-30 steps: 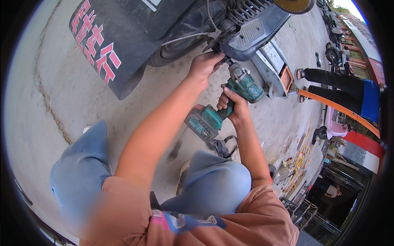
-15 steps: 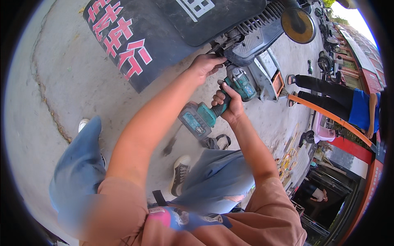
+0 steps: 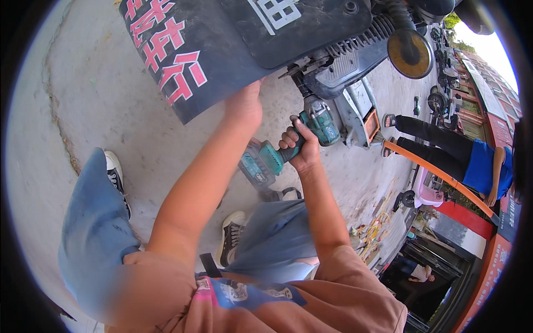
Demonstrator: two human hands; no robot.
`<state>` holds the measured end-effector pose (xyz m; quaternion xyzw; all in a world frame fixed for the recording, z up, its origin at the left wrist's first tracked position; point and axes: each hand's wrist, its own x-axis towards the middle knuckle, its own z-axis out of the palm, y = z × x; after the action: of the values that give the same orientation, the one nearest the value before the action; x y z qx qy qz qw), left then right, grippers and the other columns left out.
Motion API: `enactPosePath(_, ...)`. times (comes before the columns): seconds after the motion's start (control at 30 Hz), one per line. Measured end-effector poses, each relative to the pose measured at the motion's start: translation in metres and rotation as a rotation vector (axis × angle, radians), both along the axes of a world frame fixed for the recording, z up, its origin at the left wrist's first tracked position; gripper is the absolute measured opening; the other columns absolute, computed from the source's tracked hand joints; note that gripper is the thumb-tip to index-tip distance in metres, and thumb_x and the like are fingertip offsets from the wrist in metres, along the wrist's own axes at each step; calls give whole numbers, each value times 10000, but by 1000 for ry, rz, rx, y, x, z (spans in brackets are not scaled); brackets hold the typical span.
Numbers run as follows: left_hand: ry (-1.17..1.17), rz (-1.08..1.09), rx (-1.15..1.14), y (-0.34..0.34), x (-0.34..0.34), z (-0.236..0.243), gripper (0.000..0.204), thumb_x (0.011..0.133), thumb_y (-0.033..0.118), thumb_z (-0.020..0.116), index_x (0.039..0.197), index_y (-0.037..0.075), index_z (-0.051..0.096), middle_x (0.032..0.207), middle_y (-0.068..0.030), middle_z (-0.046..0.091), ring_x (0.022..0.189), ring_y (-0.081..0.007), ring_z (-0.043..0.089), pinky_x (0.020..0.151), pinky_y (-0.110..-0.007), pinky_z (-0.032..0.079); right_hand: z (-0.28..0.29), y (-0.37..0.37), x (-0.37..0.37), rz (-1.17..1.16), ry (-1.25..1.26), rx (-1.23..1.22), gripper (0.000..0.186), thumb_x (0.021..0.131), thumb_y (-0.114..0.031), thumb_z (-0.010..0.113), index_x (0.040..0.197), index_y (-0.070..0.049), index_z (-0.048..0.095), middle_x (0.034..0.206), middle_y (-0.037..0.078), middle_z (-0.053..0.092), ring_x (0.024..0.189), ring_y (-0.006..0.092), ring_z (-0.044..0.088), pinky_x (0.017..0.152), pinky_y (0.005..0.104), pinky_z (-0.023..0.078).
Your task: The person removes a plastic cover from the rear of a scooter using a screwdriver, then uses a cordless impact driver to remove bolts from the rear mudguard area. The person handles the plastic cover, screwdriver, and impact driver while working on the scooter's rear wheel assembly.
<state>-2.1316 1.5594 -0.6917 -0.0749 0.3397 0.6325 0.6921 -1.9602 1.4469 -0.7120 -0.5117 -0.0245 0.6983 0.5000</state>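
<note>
My right hand [image 3: 301,146] is wrapped round the grip of a teal and black cordless impact wrench [image 3: 325,126]. The tool's nose and socket point up at dark metal parts under the vehicle [image 3: 311,69], close to a ribbed footrest. My left hand [image 3: 247,105] reaches up to the lower edge of a large black mud flap [image 3: 216,66] with pink and white lettering. The flap hides its fingers, so what they hold or touch cannot be seen.
A grey floor jack [image 3: 363,114] with a long orange handle [image 3: 444,172] stands right of the wrench. A person in a blue top [image 3: 488,164] stands beside the handle. Farther right are a pink scooter [image 3: 426,188], parked motorcycles [image 3: 438,100] and a doorway with another person [image 3: 423,272].
My left hand has left the metal parts beside the wrench's nose and moved left to the mud flap's edge. The right hand keeps the wrench at nearly the same spot.
</note>
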Motion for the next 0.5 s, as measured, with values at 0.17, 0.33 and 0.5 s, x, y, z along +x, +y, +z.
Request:
enactPosePath(0.17,273,-51,122,2,0,-21,183,916,201,676,1032,66,634,1007,-50,679,1020,-180,648,917,-330,498,2,4,-1,22,-9,-17,132,919,-211,621,939,-110,538,592,-12,399,524,130,408,552,312,387)
enactPosePath(0.33,245,-19,196,0,1,-21,153,943,197,635,993,52,631,949,-49,663,1019,-199,658,921,-341,523,4,3,-2,-8,-5,-44,144,920,-214,616,861,-135,510,579,-19,383,505,121,387,522,302,364)
enactPosePath(0.5,309,-55,217,2,-1,-22,143,959,193,604,979,53,621,919,-38,646,1016,-206,660,931,-348,525,8,2,-8,-67,98,-42,134,921,-212,607,857,-147,509,578,-27,379,493,110,363,500,289,341)
